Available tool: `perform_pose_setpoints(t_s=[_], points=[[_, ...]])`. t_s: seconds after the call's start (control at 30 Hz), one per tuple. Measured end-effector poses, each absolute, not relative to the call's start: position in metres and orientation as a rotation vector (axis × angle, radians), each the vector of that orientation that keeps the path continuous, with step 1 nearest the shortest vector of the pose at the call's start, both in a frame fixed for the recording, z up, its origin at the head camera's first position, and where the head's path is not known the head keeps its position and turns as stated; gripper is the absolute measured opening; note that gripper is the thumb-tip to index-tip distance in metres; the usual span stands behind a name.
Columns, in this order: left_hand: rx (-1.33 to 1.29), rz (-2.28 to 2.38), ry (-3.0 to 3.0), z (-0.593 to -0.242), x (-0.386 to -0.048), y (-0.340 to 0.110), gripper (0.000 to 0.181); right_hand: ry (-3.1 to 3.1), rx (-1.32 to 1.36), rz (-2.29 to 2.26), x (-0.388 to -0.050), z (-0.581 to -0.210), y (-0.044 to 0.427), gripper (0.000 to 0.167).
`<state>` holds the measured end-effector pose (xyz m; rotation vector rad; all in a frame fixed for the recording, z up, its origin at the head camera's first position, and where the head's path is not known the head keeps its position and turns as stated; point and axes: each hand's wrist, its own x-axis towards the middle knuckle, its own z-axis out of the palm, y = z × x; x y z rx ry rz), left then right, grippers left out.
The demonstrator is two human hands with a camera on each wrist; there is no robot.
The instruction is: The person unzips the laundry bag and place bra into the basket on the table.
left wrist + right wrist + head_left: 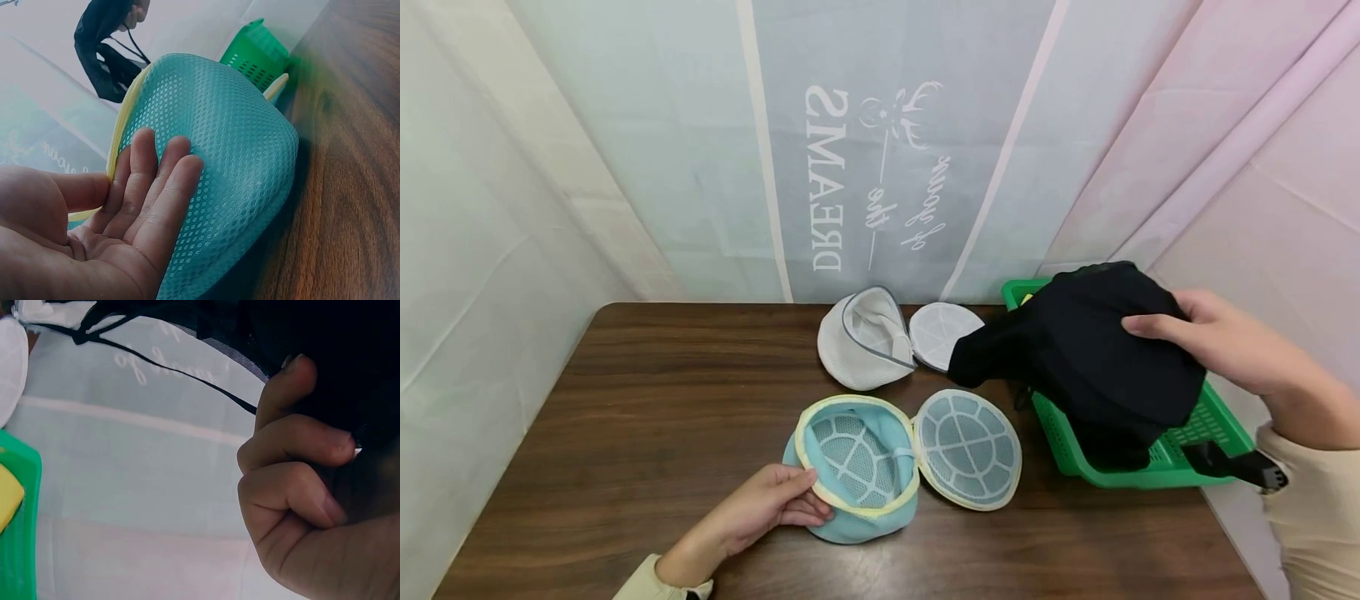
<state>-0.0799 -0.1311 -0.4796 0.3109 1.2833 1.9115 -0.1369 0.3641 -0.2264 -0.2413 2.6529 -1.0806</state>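
Observation:
My left hand (775, 504) pinches the yellow rim of a blue mesh laundry bag (887, 527) between thumb and fingers. The bag stands open on the table, its round ribbed lid (970, 450) folded out to the right. In the left wrist view, the fingers lie against the bag's mesh side (231, 144). My right hand (1240, 342) holds up a black cloth item (1097, 350) over a green basket; its exact kind is unclear. A thin black cord (169, 369) hangs from the cloth in the right wrist view, where the fingers curl around the fabric.
Behind the blue bag sits a white mesh laundry bag (842, 350), also open, with its round lid (940, 325) to the right. The green plastic basket (1105, 477) stands at the table's right side, partly hidden by the cloth. Something yellow (7, 494) lies in it.

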Motion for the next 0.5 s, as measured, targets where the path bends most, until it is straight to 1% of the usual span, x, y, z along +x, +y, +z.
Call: perform_pose_setpoints(t_s=[0.23,0.5], points=[[0.323,1.914,1.277,-0.481,-0.080,-0.131,0.040,2.759,-0.093,-1.000,-0.133,-0.218,0.397,0.040],[0.315,1.897,1.277,-0.480,-0.082,-0.131,0.038,2.748,0.101,-1.005,-0.134,-0.210,0.435,0.038]])
